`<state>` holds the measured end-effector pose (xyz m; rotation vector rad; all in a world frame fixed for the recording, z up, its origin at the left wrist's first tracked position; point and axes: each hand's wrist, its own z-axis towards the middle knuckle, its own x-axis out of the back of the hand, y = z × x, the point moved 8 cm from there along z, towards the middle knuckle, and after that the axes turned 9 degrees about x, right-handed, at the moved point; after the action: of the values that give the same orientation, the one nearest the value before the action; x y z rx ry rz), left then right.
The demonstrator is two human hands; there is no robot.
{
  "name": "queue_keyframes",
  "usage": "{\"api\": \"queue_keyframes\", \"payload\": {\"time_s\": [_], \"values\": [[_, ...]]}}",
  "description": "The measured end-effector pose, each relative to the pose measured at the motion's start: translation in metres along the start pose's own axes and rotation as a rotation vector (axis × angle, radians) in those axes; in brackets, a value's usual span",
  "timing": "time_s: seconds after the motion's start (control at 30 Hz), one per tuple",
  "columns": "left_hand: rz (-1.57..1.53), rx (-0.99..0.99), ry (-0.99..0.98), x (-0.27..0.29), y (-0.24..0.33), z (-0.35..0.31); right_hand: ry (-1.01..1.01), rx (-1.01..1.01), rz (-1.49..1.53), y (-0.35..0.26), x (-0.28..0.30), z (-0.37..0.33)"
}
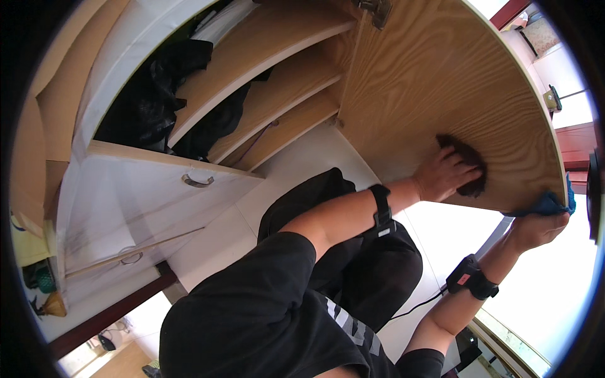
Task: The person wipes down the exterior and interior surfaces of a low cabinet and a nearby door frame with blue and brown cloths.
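the wooden door [441, 75] filled the upper right of the frame, swung open from the cupboard [271, 69] at upper left, drawers [132, 208] below it. the step looked like wiping the door's inner face. the left hand [444, 176], at centre right, pressed a dark cloth [469, 165] flat on the wood, fingers spread over it. the right hand [535, 228], at lower right, was closed on a blue cloth [551, 205] pinched over the door's lower edge, steadying it. the next stroke seemed to call for a firm hold there; bare wood lay open toward the hinge [378, 9], little toward the edge
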<state>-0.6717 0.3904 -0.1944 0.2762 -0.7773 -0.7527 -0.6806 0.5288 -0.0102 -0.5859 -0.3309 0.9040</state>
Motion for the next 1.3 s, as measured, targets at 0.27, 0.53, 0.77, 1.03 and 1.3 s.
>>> {"api": "queue_keyframes", "payload": {"time_s": [0.27, 0.53, 0.77, 1.03, 1.3], "values": [[-0.316, 0.864, 0.783, 0.103, -0.127, -0.006, -0.019, 0.041, -0.052, -0.003, -0.003, -0.001], [-1.053, 1.204, 0.444, 0.090, -0.103, -0.069, -0.074, -0.004, 0.006, 0.013, 0.003, 0.000], [0.472, 0.303, 0.478, 0.351, -0.064, -0.032, -0.003, -0.085, 0.024, 0.011, 0.005, -0.003], [0.991, 0.498, -0.059, 0.330, -0.140, -0.011, -0.045, 0.080, 0.043, -0.007, 0.001, -0.003], [0.824, 0.542, -0.222, 0.251, -0.188, 0.082, -0.080, 0.104, 0.106, 0.009, -0.001, -0.005]]}}
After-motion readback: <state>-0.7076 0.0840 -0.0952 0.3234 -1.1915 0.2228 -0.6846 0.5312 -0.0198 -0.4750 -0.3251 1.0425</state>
